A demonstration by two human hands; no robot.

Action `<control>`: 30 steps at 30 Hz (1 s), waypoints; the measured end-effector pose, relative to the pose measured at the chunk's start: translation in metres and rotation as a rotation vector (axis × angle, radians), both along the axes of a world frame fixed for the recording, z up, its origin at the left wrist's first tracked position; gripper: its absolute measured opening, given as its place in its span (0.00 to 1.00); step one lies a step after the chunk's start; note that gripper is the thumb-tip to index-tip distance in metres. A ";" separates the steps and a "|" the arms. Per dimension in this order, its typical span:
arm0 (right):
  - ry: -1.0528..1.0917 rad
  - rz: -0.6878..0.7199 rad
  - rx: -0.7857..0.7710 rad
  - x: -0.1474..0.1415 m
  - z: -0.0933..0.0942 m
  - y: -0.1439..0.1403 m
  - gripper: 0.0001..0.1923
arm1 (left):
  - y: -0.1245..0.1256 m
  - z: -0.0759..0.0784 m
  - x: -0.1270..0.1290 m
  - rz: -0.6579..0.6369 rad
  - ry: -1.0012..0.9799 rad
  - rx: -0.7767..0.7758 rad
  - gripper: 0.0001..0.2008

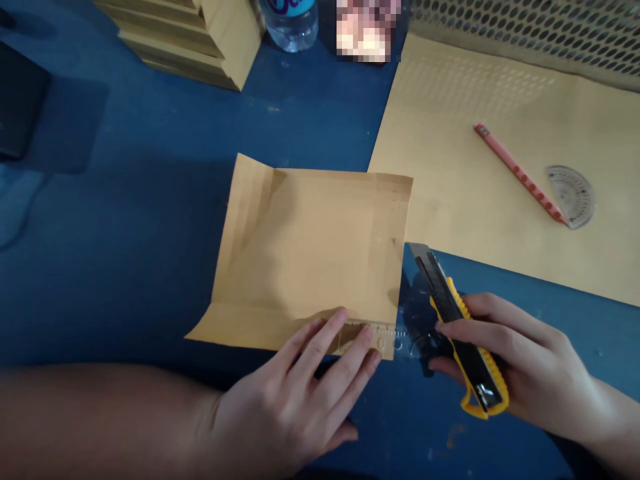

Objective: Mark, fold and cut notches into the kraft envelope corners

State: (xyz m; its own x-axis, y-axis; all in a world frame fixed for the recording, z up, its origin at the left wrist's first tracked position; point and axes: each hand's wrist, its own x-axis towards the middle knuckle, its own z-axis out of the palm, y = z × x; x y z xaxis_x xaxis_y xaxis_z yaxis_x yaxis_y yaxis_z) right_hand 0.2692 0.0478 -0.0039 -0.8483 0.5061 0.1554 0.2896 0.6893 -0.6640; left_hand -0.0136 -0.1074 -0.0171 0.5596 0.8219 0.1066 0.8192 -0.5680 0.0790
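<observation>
"Brown paper (320,247) lies toward the near edge of the worktop (135,267), creased near its sides. How far along is it?"

"Folding looks done, by the creases and the raised flap at the left. No cut shows along the clear ruler (387,331), so that near strip appears to be what is left."

"And each grip?"

"The left hand (295,393) has its fingers a little spread, pressing the ruler onto the paper. The right hand (540,373) pinches the cutter (457,320) by its handle, blade out, just beyond the paper's right side."

"Counted up?"

"One creased paper, one ruler, one cutter, two hands. Toward the worktop's far right corner, one large sheet (450,133) bears one pink pencil (520,173) and one protractor (573,197). Toward the far edge, one bottle (293,30) stands beside one stack of folded pieces (185,50); the view crops it, so perhaps four layers, perhaps more."
</observation>
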 end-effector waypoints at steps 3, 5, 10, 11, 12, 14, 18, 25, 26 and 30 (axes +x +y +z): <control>-0.001 0.011 0.018 -0.001 0.000 0.001 0.19 | 0.000 0.000 0.000 -0.004 0.001 -0.001 0.37; 0.008 0.024 0.041 -0.001 0.001 0.002 0.18 | 0.000 0.000 -0.001 -0.007 0.003 -0.002 0.37; 0.004 0.014 0.054 -0.003 0.001 0.002 0.15 | 0.000 0.001 -0.001 -0.003 0.005 0.004 0.37; 0.004 0.011 0.052 -0.003 0.001 0.002 0.15 | 0.000 0.001 0.000 -0.001 0.004 0.003 0.37; 0.007 0.011 0.050 -0.003 0.001 0.002 0.15 | 0.000 0.001 0.000 0.000 0.002 0.000 0.36; 0.007 0.011 0.046 -0.003 0.001 0.002 0.15 | 0.001 0.002 -0.001 -0.010 0.002 -0.012 0.36; 0.007 0.004 0.035 -0.003 0.001 0.003 0.16 | 0.003 0.003 -0.002 -0.044 0.018 -0.032 0.36; 0.011 0.000 0.020 -0.004 0.001 0.002 0.17 | 0.003 0.003 -0.003 -0.054 0.017 -0.038 0.37; 0.014 -0.002 0.020 -0.004 0.001 0.002 0.17 | 0.003 0.002 -0.002 -0.052 0.017 -0.036 0.37; 0.012 -0.010 0.033 -0.004 0.001 0.001 0.17 | 0.003 0.001 -0.003 -0.049 -0.003 -0.012 0.38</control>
State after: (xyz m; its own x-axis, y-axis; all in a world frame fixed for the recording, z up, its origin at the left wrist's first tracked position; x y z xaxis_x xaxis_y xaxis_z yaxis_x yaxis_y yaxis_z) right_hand 0.2656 0.0492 -0.0029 -0.8413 0.5087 0.1828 0.2882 0.7083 -0.6444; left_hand -0.0162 -0.1040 -0.0161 0.5987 0.7948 0.0990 0.7903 -0.6063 0.0886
